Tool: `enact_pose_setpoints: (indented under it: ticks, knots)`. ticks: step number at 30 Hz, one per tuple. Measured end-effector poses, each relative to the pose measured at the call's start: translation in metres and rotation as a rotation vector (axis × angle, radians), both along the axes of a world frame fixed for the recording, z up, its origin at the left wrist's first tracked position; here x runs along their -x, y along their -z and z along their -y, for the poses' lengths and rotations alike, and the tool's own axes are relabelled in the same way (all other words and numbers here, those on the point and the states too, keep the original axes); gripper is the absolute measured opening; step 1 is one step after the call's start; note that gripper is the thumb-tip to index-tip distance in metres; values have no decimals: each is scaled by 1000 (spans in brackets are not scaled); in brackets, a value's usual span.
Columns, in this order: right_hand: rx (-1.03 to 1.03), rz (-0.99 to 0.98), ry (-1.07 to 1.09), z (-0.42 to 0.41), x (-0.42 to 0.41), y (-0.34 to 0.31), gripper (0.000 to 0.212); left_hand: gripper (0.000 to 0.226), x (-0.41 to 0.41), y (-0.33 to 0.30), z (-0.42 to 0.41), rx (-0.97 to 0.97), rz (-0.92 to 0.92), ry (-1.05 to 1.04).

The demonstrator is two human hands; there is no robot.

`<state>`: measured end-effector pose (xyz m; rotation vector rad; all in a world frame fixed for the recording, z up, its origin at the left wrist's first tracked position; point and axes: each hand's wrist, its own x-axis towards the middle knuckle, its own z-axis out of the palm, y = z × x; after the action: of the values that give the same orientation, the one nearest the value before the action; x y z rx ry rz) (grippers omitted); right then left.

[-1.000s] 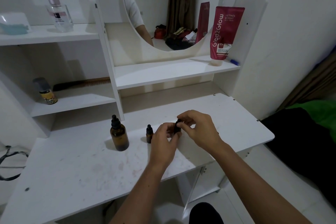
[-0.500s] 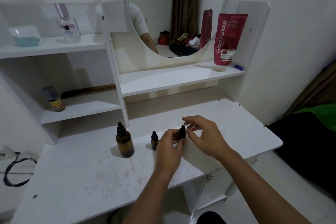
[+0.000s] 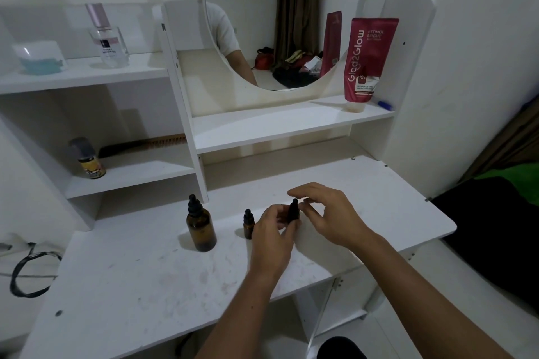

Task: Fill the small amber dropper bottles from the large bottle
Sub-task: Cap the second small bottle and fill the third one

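on the white tabletop (image 3: 122, 294) the left hand (image 3: 272, 237) has its grip closed around a small dropper bottle (image 3: 293, 211), whose black cap shows above the fingers. the right hand (image 3: 329, 214) hovers beside the cap, grip wide. another small bottle (image 3: 248, 224) and the large bottle (image 3: 200, 226) stand to the left.

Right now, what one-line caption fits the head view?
Left hand holds a small dropper bottle upright, right hand open beside its cap, large amber bottle capped.
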<state>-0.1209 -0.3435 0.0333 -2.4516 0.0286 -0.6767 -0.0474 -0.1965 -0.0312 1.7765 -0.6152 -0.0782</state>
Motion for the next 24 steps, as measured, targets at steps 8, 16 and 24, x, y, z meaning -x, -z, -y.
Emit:
enact_pose_setpoints:
  ticks: [8, 16, 24]
  knots:
    - [-45, -10, 56, -2, -4, -1, 23, 18, 1, -4, 1, -13, -6, -16]
    - [-93, 38, 123, -18, 0, 9, 30, 19, 7, -7, -2, -36, 18, -31]
    - [-98, 112, 169, -35, 14, -5, 33, 45, 28, -14, -22, -101, -30, -39]
